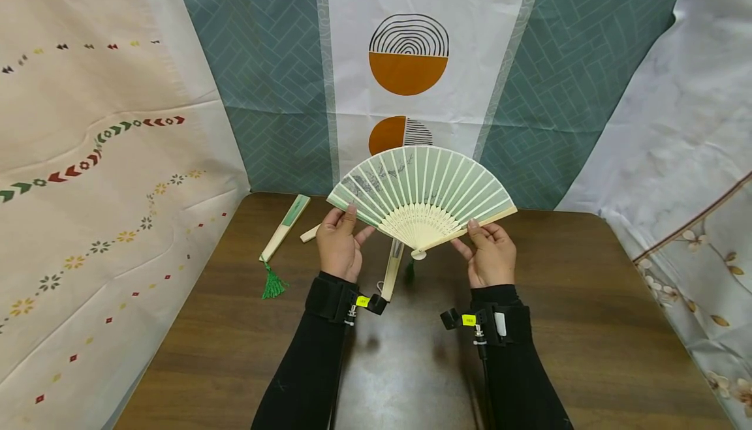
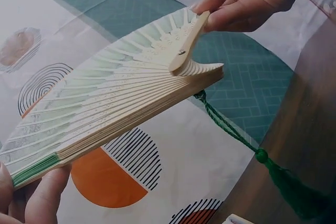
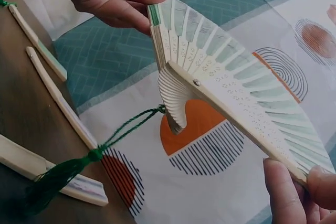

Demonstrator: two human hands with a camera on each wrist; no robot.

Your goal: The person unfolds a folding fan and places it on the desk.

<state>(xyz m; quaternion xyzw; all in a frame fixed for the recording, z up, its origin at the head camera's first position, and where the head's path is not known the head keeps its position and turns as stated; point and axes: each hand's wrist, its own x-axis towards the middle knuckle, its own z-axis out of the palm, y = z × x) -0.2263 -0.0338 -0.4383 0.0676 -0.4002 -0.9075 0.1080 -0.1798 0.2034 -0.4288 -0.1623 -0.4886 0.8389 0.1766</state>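
- Far left of the fingers, a cream patterned cloth (image 1: 88, 156) hangs creased.
- Nearer the left fingers, a folded fan with a green tassel (image 1: 284, 228) lies on the brown wooden table (image 1: 587, 338).
- Now the left hand (image 1: 342, 247): thumb and fingers closed in a pinch on a fan edge.
- And between both hands' fingers, raised, the spread pale-green folding fan (image 1: 423, 185)!
- Beyond it, a teal herringbone backdrop (image 1: 252, 58).
- Right hand (image 1: 492, 254): thumb and fingers pinching the opposite edge.
- Right of those fingers, white floral fabric (image 1: 664, 156).
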